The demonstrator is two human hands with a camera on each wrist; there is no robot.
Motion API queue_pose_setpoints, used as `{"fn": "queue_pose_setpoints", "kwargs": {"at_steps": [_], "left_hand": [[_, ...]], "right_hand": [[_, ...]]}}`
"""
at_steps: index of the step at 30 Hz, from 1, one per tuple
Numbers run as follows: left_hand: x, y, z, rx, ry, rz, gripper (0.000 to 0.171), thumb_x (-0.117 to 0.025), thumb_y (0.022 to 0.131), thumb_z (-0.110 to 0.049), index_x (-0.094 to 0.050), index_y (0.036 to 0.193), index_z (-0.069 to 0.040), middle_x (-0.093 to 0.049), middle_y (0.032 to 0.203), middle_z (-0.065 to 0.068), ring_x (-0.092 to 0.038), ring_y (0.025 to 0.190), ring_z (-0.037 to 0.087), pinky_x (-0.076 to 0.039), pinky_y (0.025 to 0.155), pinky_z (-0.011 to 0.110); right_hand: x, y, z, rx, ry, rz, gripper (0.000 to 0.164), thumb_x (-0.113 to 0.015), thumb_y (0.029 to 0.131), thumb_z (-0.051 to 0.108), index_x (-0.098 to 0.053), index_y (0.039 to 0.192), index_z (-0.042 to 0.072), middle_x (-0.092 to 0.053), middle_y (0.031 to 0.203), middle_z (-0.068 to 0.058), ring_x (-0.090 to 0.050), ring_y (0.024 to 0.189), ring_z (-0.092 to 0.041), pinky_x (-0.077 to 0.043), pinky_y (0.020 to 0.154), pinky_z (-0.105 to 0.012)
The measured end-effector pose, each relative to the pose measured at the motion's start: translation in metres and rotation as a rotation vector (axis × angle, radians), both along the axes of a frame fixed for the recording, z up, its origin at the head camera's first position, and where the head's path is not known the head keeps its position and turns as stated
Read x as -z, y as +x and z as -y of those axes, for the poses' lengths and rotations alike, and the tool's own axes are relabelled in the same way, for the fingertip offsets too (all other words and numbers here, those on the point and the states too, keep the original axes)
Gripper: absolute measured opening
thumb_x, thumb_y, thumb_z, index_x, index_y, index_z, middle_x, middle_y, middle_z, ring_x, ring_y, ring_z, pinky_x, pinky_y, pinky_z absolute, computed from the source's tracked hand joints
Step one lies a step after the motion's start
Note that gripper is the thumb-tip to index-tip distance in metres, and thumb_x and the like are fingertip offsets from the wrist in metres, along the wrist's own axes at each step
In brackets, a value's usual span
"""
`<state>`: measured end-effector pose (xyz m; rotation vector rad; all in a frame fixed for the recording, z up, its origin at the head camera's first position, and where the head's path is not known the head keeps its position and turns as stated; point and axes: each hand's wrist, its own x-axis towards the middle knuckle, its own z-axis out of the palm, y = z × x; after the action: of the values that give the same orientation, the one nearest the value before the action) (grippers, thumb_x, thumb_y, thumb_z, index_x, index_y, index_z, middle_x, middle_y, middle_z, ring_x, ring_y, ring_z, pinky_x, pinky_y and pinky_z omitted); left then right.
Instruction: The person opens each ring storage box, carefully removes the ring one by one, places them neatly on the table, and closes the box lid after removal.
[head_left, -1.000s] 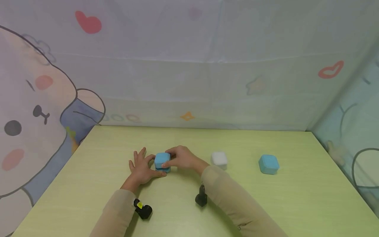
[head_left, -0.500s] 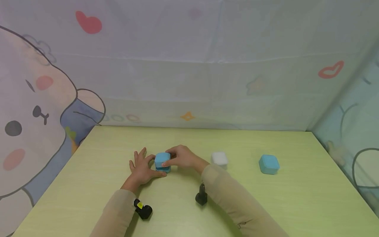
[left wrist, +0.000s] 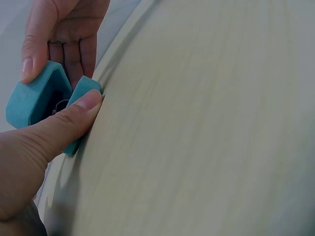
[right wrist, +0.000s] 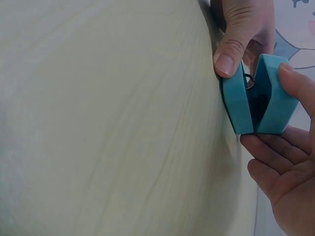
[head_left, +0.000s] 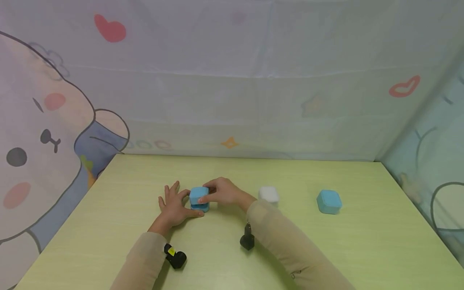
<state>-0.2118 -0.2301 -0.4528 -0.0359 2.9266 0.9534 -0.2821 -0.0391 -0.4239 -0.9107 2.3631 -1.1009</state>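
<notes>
A small blue ring box [head_left: 199, 196] stands part-way open on the table, its lid tilted up from its base. In the right wrist view the gap between lid and base [right wrist: 236, 105] shows a dark inside and a thin, shiny loop like a ring [right wrist: 249, 81]. My left hand [head_left: 175, 208] holds the base between thumb and index finger, its other fingers spread. With thumb and fingers, my right hand [head_left: 224, 193] grips the lid [left wrist: 37, 96]. The left wrist view shows my left thumb [left wrist: 74, 115] along the base's near side.
To the right stand a white box [head_left: 268, 194] and another blue box [head_left: 329, 201], both shut. Black wrist cameras [head_left: 175, 257] hang at both sleeves. A printed curtain [head_left: 253, 100] rises behind the pale table [head_left: 355, 249].
The lid has tilted up very slightly from the base under my right hand. My left hand stays in place, and the other boxes have not moved.
</notes>
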Motion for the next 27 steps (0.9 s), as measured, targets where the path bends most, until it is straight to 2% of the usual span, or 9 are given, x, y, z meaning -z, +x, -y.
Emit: {"fn": "queue_pose_setpoints", "kwargs": {"at_steps": [9,20,27], "left_hand": [[-0.0022,0.0011,-0.0026,0.004,0.004,-0.007,0.078,-0.079,0.069,-0.051,-0.052,0.128,-0.007,-0.001,0.156,0.022,0.016,0.139,0.051,0.010,0.104,0.071],[-0.0009,0.0006,-0.0023,0.012,0.007,-0.008,0.082,-0.078,0.069,-0.052,-0.050,0.132,-0.008,-0.001,0.156,0.022,0.016,0.139,0.051,0.011,0.104,0.072],[-0.0023,0.0018,-0.0034,0.014,0.007,-0.007,0.084,-0.079,0.069,-0.052,-0.049,0.133,-0.006,-0.002,0.156,0.023,0.016,0.139,0.051,0.010,0.104,0.072]], "right_hand": [[-0.0012,-0.0028,-0.0016,-0.022,0.007,-0.017,0.050,-0.071,0.083,0.035,-0.063,0.122,0.005,-0.071,0.105,-0.005,-0.064,0.085,-0.006,-0.051,0.072,-0.020],[-0.0014,-0.0060,-0.0028,-0.023,0.030,-0.014,0.051,-0.069,0.084,0.037,-0.062,0.123,0.005,-0.071,0.107,-0.005,-0.065,0.088,-0.008,-0.052,0.076,-0.022],[-0.0016,-0.0070,-0.0033,-0.028,0.028,-0.010,0.046,-0.069,0.085,0.037,-0.065,0.119,0.007,-0.071,0.103,-0.002,-0.063,0.083,-0.005,-0.050,0.073,-0.021]]}}
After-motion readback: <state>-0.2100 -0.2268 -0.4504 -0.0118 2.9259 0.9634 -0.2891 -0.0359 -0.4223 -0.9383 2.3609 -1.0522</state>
